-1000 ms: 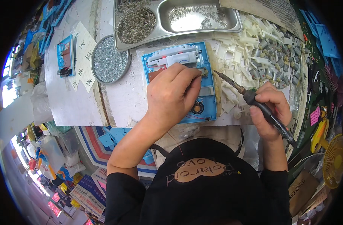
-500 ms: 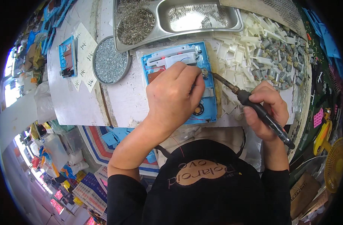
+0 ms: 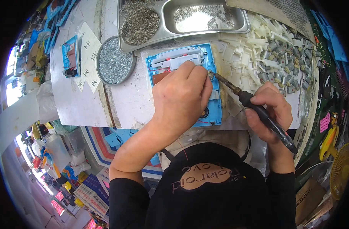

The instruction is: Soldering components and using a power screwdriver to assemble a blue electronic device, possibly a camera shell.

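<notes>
A blue plastic housing (image 3: 214, 114) with white parts inside lies flat on the white workbench. My left hand (image 3: 182, 97) rests on top of it, fingers curled, with the fingertips pinching something small at its right edge. My right hand (image 3: 268, 110) grips a black-handled soldering iron (image 3: 258, 110); its metal tip reaches left to the housing's right edge, right by my left fingertips. What sits under my left palm is hidden.
A steel two-part tray (image 3: 241, 28) with small metal parts stands at the back. A round tin of screws (image 3: 113, 65) is left of the housing, a second blue housing (image 3: 71, 57) farther left. White plastic pieces and small motors (image 3: 273, 49) are heaped at the right.
The soldering iron in my right hand has moved left, and its tip now touches the housing's right edge. My left hand has stayed on the housing.
</notes>
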`<action>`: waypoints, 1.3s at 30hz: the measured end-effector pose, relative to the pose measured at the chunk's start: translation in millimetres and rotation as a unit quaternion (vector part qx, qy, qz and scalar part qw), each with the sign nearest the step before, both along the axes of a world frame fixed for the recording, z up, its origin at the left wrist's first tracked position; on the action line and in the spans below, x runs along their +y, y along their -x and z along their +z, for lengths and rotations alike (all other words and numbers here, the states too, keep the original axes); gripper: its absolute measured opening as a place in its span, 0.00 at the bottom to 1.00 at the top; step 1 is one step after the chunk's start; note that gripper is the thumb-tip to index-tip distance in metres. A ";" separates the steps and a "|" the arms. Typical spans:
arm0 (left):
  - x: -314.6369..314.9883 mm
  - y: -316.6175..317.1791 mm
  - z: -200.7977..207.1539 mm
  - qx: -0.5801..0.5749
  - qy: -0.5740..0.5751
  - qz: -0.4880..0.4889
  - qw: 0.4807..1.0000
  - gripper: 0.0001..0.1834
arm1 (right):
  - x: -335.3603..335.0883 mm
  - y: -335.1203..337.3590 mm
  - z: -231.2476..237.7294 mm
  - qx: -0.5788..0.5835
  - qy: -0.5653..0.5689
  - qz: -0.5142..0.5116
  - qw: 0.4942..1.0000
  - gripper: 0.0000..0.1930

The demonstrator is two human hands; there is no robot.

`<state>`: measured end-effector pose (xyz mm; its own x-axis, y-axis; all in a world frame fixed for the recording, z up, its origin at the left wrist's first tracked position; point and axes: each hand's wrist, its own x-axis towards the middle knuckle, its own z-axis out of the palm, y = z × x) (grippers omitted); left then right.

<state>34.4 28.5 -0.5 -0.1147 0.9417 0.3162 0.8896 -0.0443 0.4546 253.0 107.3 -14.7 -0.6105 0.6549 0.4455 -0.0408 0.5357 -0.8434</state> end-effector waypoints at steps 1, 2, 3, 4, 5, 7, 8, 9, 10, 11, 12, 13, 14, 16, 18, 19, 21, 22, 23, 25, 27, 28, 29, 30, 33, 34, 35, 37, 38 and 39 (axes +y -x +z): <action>0.0 0.1 1.0 0.002 0.004 -0.002 1.000 0.09 | 0.0 0.2 0.5 -0.004 -0.004 0.001 1.000 0.14; -0.3 0.0 1.9 0.004 0.008 0.000 1.000 0.09 | 0.1 0.4 1.0 -0.009 -0.007 0.003 1.000 0.14; -0.5 -0.2 2.2 0.006 0.012 0.000 1.000 0.09 | -0.4 0.6 0.9 -0.009 -0.013 0.001 1.000 0.14; -0.6 -0.3 2.4 0.007 0.016 0.001 1.000 0.09 | -1.1 1.2 0.4 -0.008 -0.019 0.000 1.000 0.15; -0.4 -0.4 2.5 0.010 0.015 0.001 1.000 0.09 | -1.9 2.0 -0.1 -0.008 -0.025 -0.002 1.000 0.15; 0.4 -1.0 2.5 0.013 0.013 0.001 1.000 0.09 | -3.9 5.7 0.3 -0.010 -0.057 -0.010 0.998 0.15; 0.5 -1.1 2.8 0.012 0.013 0.000 1.000 0.09 | -4.7 6.6 0.3 -0.011 -0.072 -0.015 0.997 0.16; 0.4 -1.0 3.0 0.012 0.014 -0.001 1.000 0.09 | -5.3 6.4 -0.2 -0.014 -0.085 -0.015 0.996 0.16; 0.3 -1.0 3.3 0.012 0.015 -0.001 1.000 0.09 | -6.3 5.8 -0.6 -0.017 -0.099 -0.014 0.995 0.16; 0.3 -1.2 3.6 0.012 0.017 -0.002 1.000 0.09 | -7.0 4.9 -0.6 -0.020 -0.112 -0.015 0.993 0.16; 0.3 -1.5 4.0 0.013 0.019 -0.003 1.000 0.09 | -7.0 3.8 0.0 -0.017 -0.112 -0.017 0.993 0.16; 0.3 -1.5 4.2 0.014 0.021 -0.003 1.000 0.08 | -6.5 2.1 0.9 -0.013 -0.113 -0.019 0.993 0.16; 0.1 -1.3 4.3 0.013 0.021 -0.003 1.000 0.08 | -5.9 0.5 1.6 -0.010 -0.113 -0.021 0.993 0.16; 0.3 -1.2 4.7 0.012 0.019 -0.006 1.000 0.08 | -5.0 -3.2 2.4 -0.004 -0.110 -0.023 0.994 0.17; 0.2 -1.2 3.9 0.012 0.017 -0.005 1.000 0.08 | -4.7 -4.0 2.8 0.001 -0.109 -0.023 0.994 0.17; 0.1 -1.3 3.4 0.012 0.015 -0.004 1.000 0.08 | -4.5 -3.7 2.7 0.002 -0.109 -0.021 0.994 0.17; -0.3 -1.1 3.3 0.014 0.016 -0.007 1.000 0.08 | -4.1 -3.4 3.5 0.003 -0.110 -0.019 0.994 0.17; -0.3 -0.8 3.5 0.015 0.016 -0.008 1.000 0.08 | -3.9 -3.4 4.2 0.003 -0.111 -0.019 0.994 0.17; -0.2 -1.0 3.6 0.016 0.016 -0.007 1.000 0.08 | -3.7 -3.3 4.9 0.003 -0.111 -0.019 0.994 0.17; -0.2 -1.5 3.8 0.019 0.015 -0.005 1.000 0.08 | -3.7 -3.8 4.9 0.002 -0.110 -0.019 0.994 0.17; -0.7 -1.4 4.2 0.023 0.017 -0.005 1.000 0.08 | -3.7 -4.3 4.6 0.002 -0.110 -0.020 0.994 0.16; -0.7 -1.5 4.5 0.024 0.018 -0.005 1.000 0.08 | -3.7 -4.6 4.4 0.002 -0.109 -0.022 0.994 0.16; -0.4 -1.5 4.7 0.026 0.016 -0.007 1.000 0.07 | -3.7 -5.0 4.3 0.003 -0.109 -0.024 0.994 0.16; -0.2 -1.4 4.8 0.027 0.014 -0.008 1.000 0.07 | -3.7 -5.4 4.1 0.002 -0.110 -0.026 0.994 0.16; -0.3 -0.8 5.4 0.035 0.012 -0.010 0.999 0.07 | -3.4 -7.1 4.2 -0.001 -0.110 -0.034 0.993 0.15; -0.3 -0.7 5.2 0.038 0.011 -0.010 0.999 0.07 | -3.3 -7.6 4.4 -0.002 -0.108 -0.035 0.993 0.15; -0.2 -0.7 4.7 0.038 0.006 -0.009 0.999 0.07 | -3.2 -8.0 4.7 -0.003 -0.107 -0.037 0.994 0.15; -0.7 -0.6 3.8 0.038 -0.002 -0.007 0.999 0.08 | -2.4 -9.2 6.4 -0.007 -0.102 -0.035 0.994 0.16; -1.4 -0.1 4.1 0.037 -0.003 -0.009 0.999 0.06 | -2.1 -9.7 7.1 -0.009 -0.100 -0.034 0.994 0.16; -2.5 1.2 4.6 0.035 -0.003 -0.010 0.999 0.06 | -2.0 -10.1 6.8 -0.008 -0.101 -0.036 0.994 0.16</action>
